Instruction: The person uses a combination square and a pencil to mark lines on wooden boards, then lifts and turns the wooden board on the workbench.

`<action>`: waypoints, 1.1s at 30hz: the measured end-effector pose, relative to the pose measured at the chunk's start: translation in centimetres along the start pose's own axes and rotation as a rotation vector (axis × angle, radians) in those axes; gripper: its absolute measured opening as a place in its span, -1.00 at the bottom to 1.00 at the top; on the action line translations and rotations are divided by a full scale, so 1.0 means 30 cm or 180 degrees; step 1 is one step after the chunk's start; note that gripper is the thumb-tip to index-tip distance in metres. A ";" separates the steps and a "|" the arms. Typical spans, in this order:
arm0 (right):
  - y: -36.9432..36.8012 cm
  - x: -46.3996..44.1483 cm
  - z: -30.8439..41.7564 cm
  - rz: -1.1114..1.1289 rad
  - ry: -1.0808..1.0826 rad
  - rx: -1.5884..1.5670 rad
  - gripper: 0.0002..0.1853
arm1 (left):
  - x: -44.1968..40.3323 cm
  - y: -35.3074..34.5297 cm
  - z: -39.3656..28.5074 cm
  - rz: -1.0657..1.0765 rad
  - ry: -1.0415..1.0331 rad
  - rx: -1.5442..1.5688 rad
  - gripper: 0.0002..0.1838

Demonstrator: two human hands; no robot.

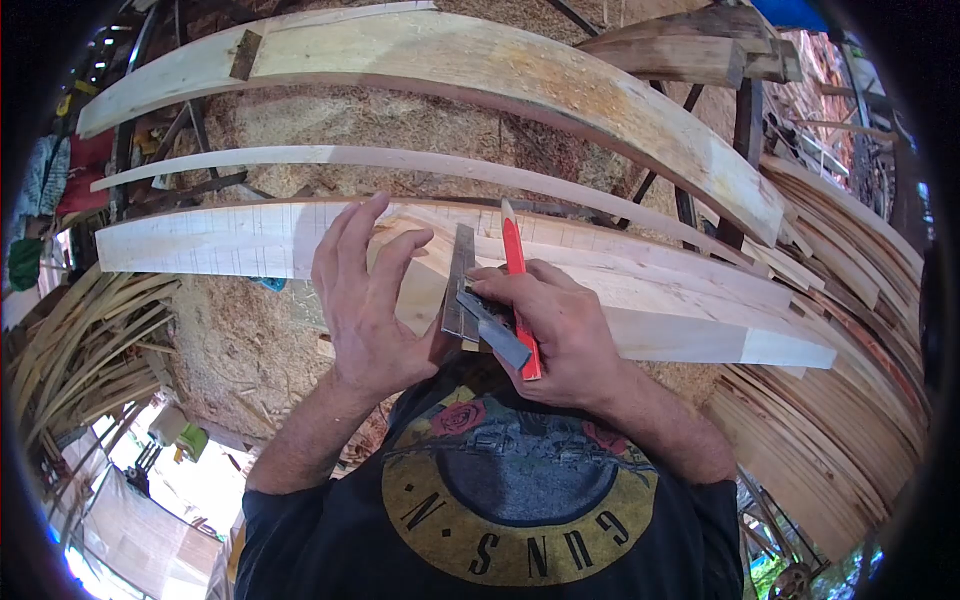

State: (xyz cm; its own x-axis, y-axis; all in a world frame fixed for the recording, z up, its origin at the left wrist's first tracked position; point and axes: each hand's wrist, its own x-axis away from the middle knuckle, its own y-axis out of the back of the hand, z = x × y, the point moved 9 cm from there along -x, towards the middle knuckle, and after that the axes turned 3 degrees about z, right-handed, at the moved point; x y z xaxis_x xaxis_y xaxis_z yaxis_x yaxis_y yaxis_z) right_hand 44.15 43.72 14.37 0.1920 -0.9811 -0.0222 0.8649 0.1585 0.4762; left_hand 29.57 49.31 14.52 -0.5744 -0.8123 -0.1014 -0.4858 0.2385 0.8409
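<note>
My right hand [562, 335] is closed around a red carpenter's pencil [514, 250], its tip pointing away from me. The thumb and fingers of that hand also bear on a metal layout tool [462, 265] with a straight blade and a grey angled arm; whether it is a square or a bevel I cannot tell. The tool lies over a pale timber beam [690, 330] that has pencil lines across its left part. My left hand [365, 300] is raised over the beam with fingers spread, its thumb near the tool's blade.
Beyond the beam run a thin wooden strip [400, 158] and a thick curved plank [480, 62] on dark metal supports. Stacked boards [820, 440] lie at right, and a heap of thin offcuts [90, 360] at left. Sawdust [235, 340] covers the ground.
</note>
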 end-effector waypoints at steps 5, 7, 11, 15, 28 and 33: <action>-0.003 0.001 0.003 0.0093 0.0001 0.0085 -0.56 | 0.000 0.002 0.007 -0.0040 0.0005 0.0047 -0.34; -0.005 0.007 0.005 0.0109 0.0104 0.0124 -0.54 | 0.003 -0.001 0.009 -0.0034 0.0025 0.0047 -0.35; 0.000 0.008 0.008 0.0093 0.0044 0.0074 -0.54 | 0.003 -0.003 0.008 -0.0007 0.0047 0.0047 -0.36; 0.002 0.006 0.008 0.0140 0.0022 0.0092 -0.54 | 0.001 -0.003 0.010 0.0029 0.0066 0.0069 -0.38; -0.003 0.000 0.003 0.0159 -0.0035 0.0007 -0.53 | -0.004 -0.004 0.011 0.0062 0.0085 0.0146 -0.40; -0.004 0.005 0.005 0.0130 0.0035 0.0120 -0.53 | -0.004 -0.007 0.009 0.0125 0.0110 0.0121 -0.38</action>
State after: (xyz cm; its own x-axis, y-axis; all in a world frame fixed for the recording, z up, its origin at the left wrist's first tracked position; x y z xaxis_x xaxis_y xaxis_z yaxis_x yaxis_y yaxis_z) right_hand 44.00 43.54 14.43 0.2322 -0.9726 -0.0117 0.8382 0.1940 0.5097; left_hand 29.55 49.50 14.21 -0.5709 -0.8195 -0.0497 -0.4883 0.2902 0.8230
